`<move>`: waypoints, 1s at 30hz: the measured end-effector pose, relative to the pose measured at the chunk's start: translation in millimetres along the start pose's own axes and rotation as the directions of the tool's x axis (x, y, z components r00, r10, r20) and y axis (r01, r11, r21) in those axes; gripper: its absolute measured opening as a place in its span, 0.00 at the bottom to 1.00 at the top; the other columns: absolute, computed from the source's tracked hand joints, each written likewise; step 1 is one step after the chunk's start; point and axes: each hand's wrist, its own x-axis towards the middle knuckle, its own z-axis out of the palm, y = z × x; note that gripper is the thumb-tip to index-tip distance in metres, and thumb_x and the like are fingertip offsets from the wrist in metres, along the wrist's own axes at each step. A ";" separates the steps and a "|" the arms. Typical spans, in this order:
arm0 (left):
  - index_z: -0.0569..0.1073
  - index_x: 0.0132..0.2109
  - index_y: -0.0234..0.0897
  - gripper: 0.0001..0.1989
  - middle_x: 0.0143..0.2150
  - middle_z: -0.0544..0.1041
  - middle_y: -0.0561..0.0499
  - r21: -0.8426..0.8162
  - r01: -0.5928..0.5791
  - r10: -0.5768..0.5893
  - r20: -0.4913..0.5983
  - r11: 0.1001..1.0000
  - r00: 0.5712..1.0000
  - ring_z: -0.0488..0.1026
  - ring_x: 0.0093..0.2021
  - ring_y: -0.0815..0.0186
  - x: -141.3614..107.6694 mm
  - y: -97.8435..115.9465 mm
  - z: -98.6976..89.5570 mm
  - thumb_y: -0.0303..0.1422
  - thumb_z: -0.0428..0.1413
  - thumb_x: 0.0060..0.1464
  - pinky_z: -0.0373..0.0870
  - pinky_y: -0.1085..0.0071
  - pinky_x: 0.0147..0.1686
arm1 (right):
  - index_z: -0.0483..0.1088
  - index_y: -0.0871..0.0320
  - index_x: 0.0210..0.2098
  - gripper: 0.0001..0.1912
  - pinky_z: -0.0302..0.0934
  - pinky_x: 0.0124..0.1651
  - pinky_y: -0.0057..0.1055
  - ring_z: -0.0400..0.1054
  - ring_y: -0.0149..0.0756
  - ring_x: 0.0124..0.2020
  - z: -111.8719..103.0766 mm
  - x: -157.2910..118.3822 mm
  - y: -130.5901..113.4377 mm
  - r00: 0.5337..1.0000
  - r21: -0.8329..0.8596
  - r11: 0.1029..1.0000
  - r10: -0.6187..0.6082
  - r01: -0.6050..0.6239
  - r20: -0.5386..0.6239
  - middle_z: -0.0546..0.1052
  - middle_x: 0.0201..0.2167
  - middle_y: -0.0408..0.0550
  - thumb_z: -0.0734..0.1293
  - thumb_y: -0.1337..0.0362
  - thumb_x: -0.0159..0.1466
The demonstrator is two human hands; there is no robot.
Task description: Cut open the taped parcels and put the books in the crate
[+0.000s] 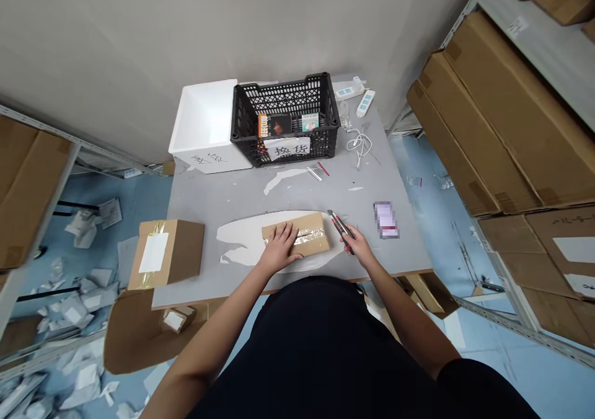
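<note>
A small cardboard box (312, 225) with clear tape along its top lies on the table, on a patch where the grey surface is worn to white. My left hand (280, 245) rests flat on the box's left part, fingers outstretched. A dark line runs along the tape near my fingertips; I cannot tell whether it is a cut. To the right of the box, my right hand (356, 243) is closed around a utility knife (341, 227), its tip pointing up and left, apart from the box.
A taller cardboard box (186, 255) stands at the table's left edge. At the back are a white foam box (204, 112) and a black crate (288, 149) holding small packages. Power strips (365, 103), a white cable (360, 140) and a blurred phone (385, 219) lie right.
</note>
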 end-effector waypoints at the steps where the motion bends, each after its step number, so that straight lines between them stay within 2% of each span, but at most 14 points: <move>1: 0.50 0.70 0.37 0.45 0.71 0.51 0.38 0.007 -0.021 0.021 0.000 1.000 1.000 0.42 0.71 0.48 1.3 0.5 1.5 0.57 0.51 0.54 0.39 0.46 0.66 | 0.61 0.55 0.61 0.33 0.54 0.14 0.22 0.62 0.25 0.16 -0.8 -3.7 2.7 1.000 -0.005 1.000 0.014 -0.014 0.021 0.74 0.28 0.41 0.67 0.51 0.58; 5: 0.53 0.69 0.35 0.45 0.70 0.52 0.36 0.019 -0.096 0.096 0.003 0.995 0.995 0.41 0.71 0.45 0.5 1.3 5.9 0.58 0.51 0.53 0.35 0.42 0.65 | 0.58 0.53 0.65 0.36 0.54 0.14 0.21 0.63 0.25 0.17 -1.5 -13.3 5.0 0.992 0.022 0.999 0.032 -0.035 0.119 0.75 0.29 0.42 0.67 0.52 0.60; 9: 0.54 0.69 0.35 0.45 0.70 0.53 0.35 0.030 -0.122 0.121 0.027 0.992 0.992 0.42 0.71 0.44 -0.5 1.5 7.0 0.57 0.52 0.53 0.35 0.40 0.65 | 0.58 0.52 0.65 0.35 0.54 0.14 0.21 0.62 0.24 0.16 -8.0 -17.3 -0.8 0.987 0.009 0.999 0.051 -0.052 0.155 0.75 0.29 0.42 0.66 0.53 0.61; 19: 0.56 0.68 0.37 0.41 0.69 0.55 0.37 0.030 -0.078 0.077 0.024 0.997 0.997 0.44 0.71 0.45 3.8 2.4 8.7 0.54 0.53 0.54 0.34 0.41 0.65 | 0.59 0.51 0.65 0.33 0.51 0.14 0.19 0.59 0.22 0.15 -32.9 -21.6 -13.8 0.961 -0.134 0.984 0.145 -0.116 0.235 0.72 0.25 0.39 0.66 0.57 0.61; 30: 0.57 0.68 0.38 0.39 0.69 0.56 0.38 -0.017 -0.050 0.051 0.044 0.999 0.998 0.45 0.70 0.45 5.3 4.6 9.4 0.52 0.54 0.54 0.33 0.40 0.65 | 0.58 0.49 0.65 0.33 0.51 0.14 0.19 0.58 0.22 0.14 -38.7 -21.3 -12.5 0.941 -0.168 0.980 0.154 -0.107 0.301 0.70 0.24 0.37 0.65 0.59 0.61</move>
